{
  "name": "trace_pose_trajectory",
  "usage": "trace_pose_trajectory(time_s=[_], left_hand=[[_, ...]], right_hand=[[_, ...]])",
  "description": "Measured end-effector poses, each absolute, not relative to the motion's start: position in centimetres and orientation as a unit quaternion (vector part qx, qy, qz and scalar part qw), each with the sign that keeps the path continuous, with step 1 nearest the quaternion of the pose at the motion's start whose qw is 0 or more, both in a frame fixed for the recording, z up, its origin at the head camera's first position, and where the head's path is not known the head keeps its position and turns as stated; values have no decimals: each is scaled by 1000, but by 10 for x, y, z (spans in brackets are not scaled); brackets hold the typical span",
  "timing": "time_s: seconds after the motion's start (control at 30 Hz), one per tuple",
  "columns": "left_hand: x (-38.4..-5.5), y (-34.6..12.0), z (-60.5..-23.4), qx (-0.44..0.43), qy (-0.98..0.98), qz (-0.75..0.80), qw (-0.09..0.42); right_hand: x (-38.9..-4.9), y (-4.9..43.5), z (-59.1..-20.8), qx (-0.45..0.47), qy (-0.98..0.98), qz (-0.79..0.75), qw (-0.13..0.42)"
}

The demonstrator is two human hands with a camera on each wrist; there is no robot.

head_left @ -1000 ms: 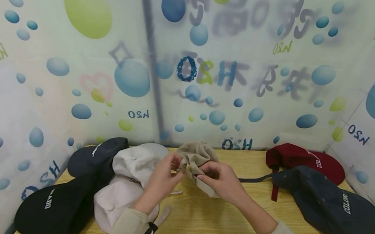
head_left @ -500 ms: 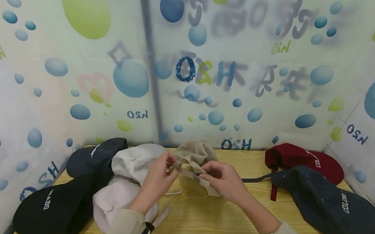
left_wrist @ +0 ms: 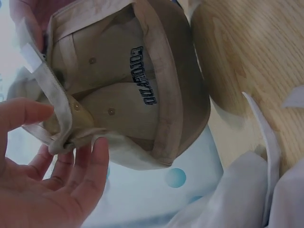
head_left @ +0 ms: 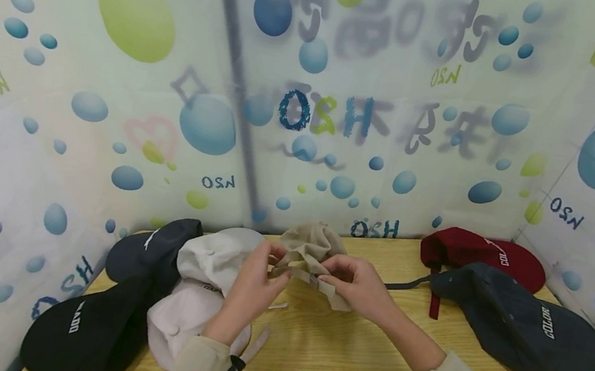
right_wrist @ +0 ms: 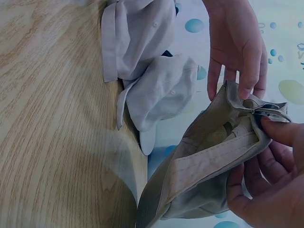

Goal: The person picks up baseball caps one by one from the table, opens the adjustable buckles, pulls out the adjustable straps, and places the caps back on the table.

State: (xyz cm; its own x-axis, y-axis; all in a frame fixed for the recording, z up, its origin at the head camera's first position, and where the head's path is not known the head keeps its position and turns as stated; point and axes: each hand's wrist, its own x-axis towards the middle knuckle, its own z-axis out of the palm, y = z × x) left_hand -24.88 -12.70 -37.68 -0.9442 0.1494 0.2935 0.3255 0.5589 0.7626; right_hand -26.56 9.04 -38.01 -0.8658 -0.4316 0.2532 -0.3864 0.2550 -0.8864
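Behind everything hangs the patterned curtain [head_left: 410, 210], blue and green dots all over it, and before it stretches the wooden table [head_left: 339, 367]. Caps on both flanks! Over on the right, a navy cap [head_left: 509, 323] lies in front of a dark red cap [head_left: 474, 252]; on the left, a black cap [head_left: 81, 333], a dark blue cap [head_left: 146, 255], a pale grey cap [head_left: 210, 256] and a whitish cap [head_left: 180, 316] bunch together. Between the groups, near the table's far edge, comes the beige cap [head_left: 318, 239], held up in both hands, its opening towards us. Left hand [head_left: 255, 283]: thumb and fingers nearly closed, pinching its back strap [left_wrist: 56, 95]. Right hand [head_left: 357, 286]: thumb on the strap, fingers curled under the cap's edge, a snug hold. And inside, dark lettering [left_wrist: 142, 76] shows in the left wrist view!
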Motion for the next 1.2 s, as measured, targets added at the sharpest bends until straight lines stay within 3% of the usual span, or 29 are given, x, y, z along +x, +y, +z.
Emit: trace_pose_trajectory(time_s=[0.7, 1.03, 1.2], left_hand=[[-243, -138, -371, -129, -849, -464, 216], [-245, -130, -370, -234, -869, -208, 384], [-248, -122, -370, -261, -864, -142, 407]], right_hand=[[-268, 81, -371, -156, 769, -620, -20], [-271, 77, -371, -173, 749, -639, -19], [-270, 75, -372, -187, 744, -642, -18]])
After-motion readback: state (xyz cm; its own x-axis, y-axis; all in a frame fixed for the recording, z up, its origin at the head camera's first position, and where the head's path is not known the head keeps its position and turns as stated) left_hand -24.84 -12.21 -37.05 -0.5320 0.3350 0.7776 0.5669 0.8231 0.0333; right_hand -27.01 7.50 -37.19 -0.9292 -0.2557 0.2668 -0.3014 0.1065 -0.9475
